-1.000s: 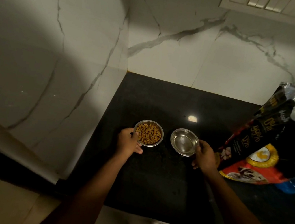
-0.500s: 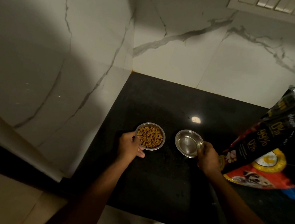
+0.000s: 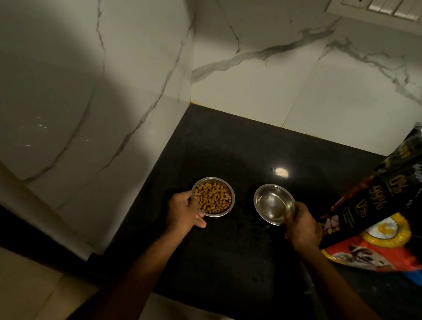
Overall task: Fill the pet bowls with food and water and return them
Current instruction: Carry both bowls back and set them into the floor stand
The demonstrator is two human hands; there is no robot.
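Note:
Two small steel bowls are over the black countertop [image 3: 223, 256]. The left bowl [image 3: 213, 196] is full of brown kibble, and my left hand [image 3: 184, 211] grips its near-left rim. The right bowl [image 3: 273, 203] holds what looks like clear water and sits slightly tilted; my right hand [image 3: 300, 228] grips its near-right rim. I cannot tell whether either bowl is lifted off the counter.
An opened black and red pet food bag [image 3: 390, 223] leans at the right, close behind my right hand. Marble walls close the corner at the left and back. A switch panel [image 3: 396, 9] is high on the back wall. The counter's front edge runs near my feet.
Both hands have kept their hold on the bowls. The right bowl now looks more tilted. The view has shifted slightly, so everything sits a little further right.

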